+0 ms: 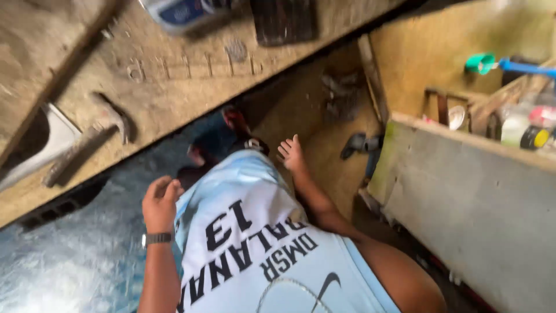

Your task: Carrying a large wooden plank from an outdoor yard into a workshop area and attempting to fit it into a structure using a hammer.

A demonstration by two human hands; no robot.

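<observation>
- Left hand [159,203]: fingers curled loosely, holding nothing, beside the pale blue shirt [255,243].
- Right hand [291,154]: fingers spread, empty, above the floor [324,156].
- A hammer [92,139] lay on the wooden tabletop [174,87], well apart from both hands.
</observation>
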